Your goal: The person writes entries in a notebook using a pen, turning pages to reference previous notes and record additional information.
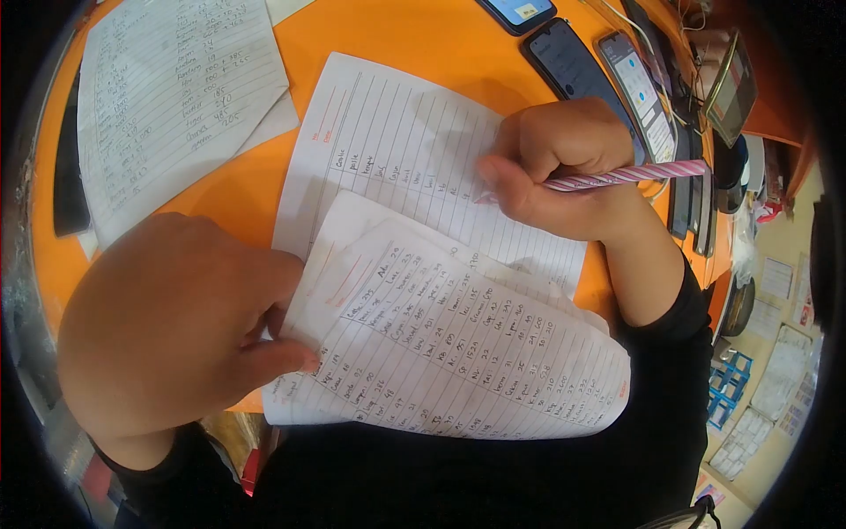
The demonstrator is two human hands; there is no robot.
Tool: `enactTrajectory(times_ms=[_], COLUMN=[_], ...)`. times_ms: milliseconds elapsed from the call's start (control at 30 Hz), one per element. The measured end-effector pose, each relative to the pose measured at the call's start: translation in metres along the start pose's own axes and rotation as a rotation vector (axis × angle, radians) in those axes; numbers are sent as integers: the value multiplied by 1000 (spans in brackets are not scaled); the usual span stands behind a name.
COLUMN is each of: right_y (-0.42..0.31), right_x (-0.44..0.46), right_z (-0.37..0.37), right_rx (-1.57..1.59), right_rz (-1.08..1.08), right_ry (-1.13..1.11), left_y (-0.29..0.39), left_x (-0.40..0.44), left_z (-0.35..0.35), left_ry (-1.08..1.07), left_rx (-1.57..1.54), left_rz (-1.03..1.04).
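Observation:
A pink and white striped pen [630, 175] is gripped in my right hand [564, 167], its tip hidden behind the fingers over a lined page. That page [397, 132] carries a short handwritten list near its left margin. Between thumb and fingers, my left hand [185, 326] pinches the left edge of a folded-over sheet [476, 344]. Rows of handwritten words and numbers cover this sheet, which curls at its right end and overlaps the lined page.
Another handwritten sheet [176, 97] lies at the upper left on the orange table [326, 26], over a dark object [70, 185]. Several phones, among them a lit one [636, 88], lie at the upper right beside cables. A blue rack [730, 392] stands at the far right.

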State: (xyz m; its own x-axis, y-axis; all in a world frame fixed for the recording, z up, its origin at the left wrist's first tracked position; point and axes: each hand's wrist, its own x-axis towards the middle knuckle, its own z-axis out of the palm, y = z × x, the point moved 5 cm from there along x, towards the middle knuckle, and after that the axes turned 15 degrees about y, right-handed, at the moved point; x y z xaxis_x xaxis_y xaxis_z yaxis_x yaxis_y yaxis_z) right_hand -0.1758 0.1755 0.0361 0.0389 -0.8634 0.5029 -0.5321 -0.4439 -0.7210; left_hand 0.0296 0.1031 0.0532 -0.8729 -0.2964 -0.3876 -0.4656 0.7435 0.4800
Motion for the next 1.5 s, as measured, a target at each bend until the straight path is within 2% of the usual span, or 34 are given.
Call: enactTrajectory(times_ms=[200,400,1100,1300,1500], right_y=[0,0,2,0,-3], right_x=[2,0,-1,1,2], right_z=[-2,0,-1,-4,-2], right_rx=[-50,20,15,-105,-85], right_rz=[-49,4,4,-64,-79], right_ry=[-92,-15,-15,-115,-22], left_y=[0,2,1,0,0], left_x=[1,1,2,2,3], left_z=[0,-2,0,2,1], left_ry=[-8,4,-28,-24,-28], left_rx=[2,1,3,3,-6], left_rz=[-1,15,-2,10,-5])
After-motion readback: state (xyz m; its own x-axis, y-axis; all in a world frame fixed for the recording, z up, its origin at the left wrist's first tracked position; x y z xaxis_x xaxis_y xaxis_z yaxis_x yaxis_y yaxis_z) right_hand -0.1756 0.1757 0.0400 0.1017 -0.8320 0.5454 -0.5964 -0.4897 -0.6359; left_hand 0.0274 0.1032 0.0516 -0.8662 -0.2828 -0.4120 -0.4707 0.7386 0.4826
